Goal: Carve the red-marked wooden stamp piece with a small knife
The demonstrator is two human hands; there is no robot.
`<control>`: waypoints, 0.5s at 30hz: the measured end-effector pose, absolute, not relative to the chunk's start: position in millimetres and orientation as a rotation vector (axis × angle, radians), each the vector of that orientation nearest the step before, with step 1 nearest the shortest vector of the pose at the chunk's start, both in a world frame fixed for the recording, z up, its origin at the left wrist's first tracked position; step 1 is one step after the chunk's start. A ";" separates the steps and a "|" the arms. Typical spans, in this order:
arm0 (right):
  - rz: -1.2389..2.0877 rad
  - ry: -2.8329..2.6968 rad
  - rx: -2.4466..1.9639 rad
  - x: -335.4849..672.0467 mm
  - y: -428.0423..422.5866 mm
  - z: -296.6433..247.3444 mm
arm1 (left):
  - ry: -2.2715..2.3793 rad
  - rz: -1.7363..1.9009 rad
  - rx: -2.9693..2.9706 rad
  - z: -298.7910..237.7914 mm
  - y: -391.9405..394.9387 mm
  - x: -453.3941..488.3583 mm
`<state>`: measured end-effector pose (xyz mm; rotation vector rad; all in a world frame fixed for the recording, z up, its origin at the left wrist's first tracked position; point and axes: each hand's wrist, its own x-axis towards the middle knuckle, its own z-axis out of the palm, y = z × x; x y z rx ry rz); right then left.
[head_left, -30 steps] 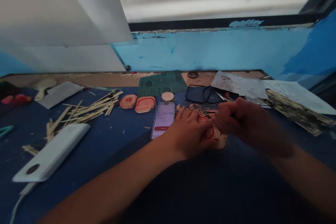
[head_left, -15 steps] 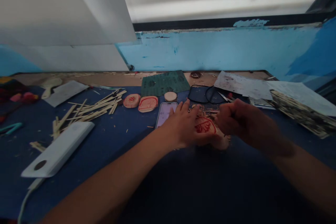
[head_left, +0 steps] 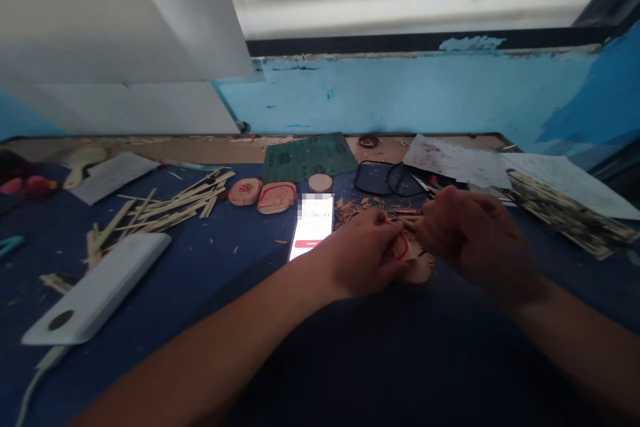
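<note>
A pale wooden piece with red lines (head_left: 417, 271) lies on the dark blue surface (head_left: 300, 367), right of centre, partly hidden beneath the person's left hand (head_left: 369, 250). That hand bends over it, thumb and fingers closed against its upper face and side. The right hand (head_left: 463, 227) is curled into a fist just beside the piece's right edge; whether it grips a tool I cannot tell, because the fingers cover whatever may be inside.

Wood shavings (head_left: 367, 203) are strewn just behind the left hand. A phone (head_left: 314, 223) with a bright screen lies left of them, its lower end partly covered by the left forearm. Behind the phone sits a small plain wooden disc (head_left: 320, 183), and to its left are two red-marked wooden slices (head_left: 277, 198) side by side. A dark green sheet (head_left: 310, 159) lies behind these, and a black cord (head_left: 373, 180) loops to its right.

Farther left, thin sticks (head_left: 165, 205) lie in a loose heap, with a white oblong device (head_left: 100, 290) in front, a cable at its near end. On the far right, a bundle of dark-streaked sticks (head_left: 570, 213) rests by a white paper (head_left: 565, 177).
</note>
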<state>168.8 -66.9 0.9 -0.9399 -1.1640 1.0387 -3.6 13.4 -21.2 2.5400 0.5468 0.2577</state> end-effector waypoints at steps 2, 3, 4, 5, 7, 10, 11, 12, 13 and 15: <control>1.021 -1.131 -0.897 167.2 -68.0 2.5 | 0.556 0.285 2.536 -22.5 13.2 -2.1; 1.017 -1.125 -0.886 167.2 -68.0 2.3 | 0.568 0.294 2.535 -23.0 12.7 -1.5; 1.020 -1.130 -0.883 167.5 -67.6 1.5 | 0.577 0.305 2.536 -23.4 12.0 -0.9; 1.030 -1.142 -0.889 168.2 -66.8 -0.1 | 0.578 0.318 2.543 -24.0 11.3 -0.4; 1.067 -1.177 -0.927 169.9 -64.7 -3.9 | 0.560 0.344 2.571 -25.0 9.9 0.7; 1.080 -1.206 -0.967 171.9 -62.6 -7.4 | 0.541 0.354 2.612 -25.4 8.7 2.0; 1.070 -1.201 -0.965 172.4 -62.4 -7.6 | 0.545 0.347 2.619 -24.9 8.6 2.3; 1.061 -1.199 -0.959 172.7 -62.3 -7.6 | 0.545 0.337 2.627 -24.2 8.5 2.5; 1.059 -1.204 -0.960 173.0 -62.3 -7.6 | 0.539 0.327 2.634 -23.4 8.6 2.7; 1.086 -1.240 -0.993 173.7 -62.1 -8.2 | 0.518 0.314 2.643 -21.7 8.9 2.8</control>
